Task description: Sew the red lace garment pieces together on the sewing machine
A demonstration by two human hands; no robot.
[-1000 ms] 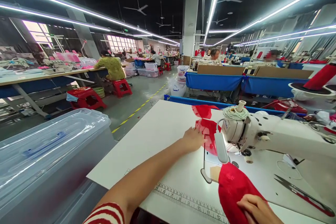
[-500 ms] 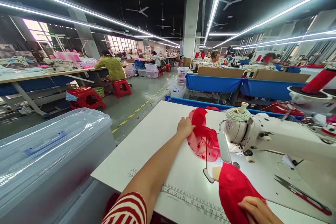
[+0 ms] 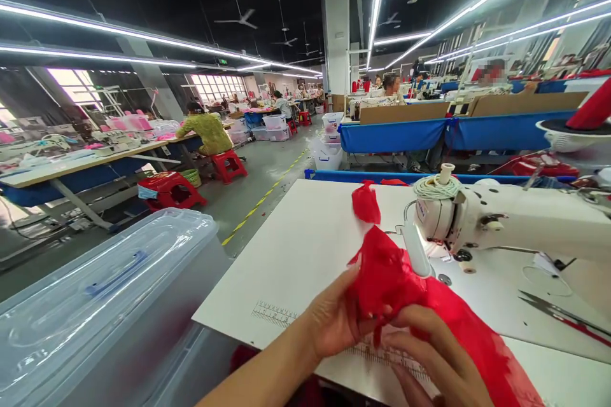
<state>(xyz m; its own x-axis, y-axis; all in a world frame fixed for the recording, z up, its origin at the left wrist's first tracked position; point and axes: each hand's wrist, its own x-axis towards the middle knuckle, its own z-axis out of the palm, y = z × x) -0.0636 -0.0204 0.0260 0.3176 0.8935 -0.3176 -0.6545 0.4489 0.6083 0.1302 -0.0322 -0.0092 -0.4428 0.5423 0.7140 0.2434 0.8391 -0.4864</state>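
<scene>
Red sheer fabric [image 3: 386, 267] is bunched up over the front of the white sewing table. My left hand [image 3: 337, 315] is closed around its left side, with the thumb hidden partly behind the cloth. Close beside it, my right hand [image 3: 429, 343] has its bent fingers at the lower edge of the fabric; motion blurs them a little. A long part of the cloth trails to the right, past my right hand. The sewing machine [image 3: 496, 210] stands just beyond, its needle area partly hidden. Another red piece [image 3: 366, 203] lies farther back on the table.
Thread snips [image 3: 563, 315] lie on the right of the table. A printed ruler [image 3: 274, 313] runs along its front. A lidded plastic bin [image 3: 109, 273] stands at the left. Co-workers sit at other tables; red stools [image 3: 169, 189] stand along the aisle.
My left hand has come back toward me from the far fabric, bringing red cloth with it. My right hand has moved in beside it. The view has turned slightly.
</scene>
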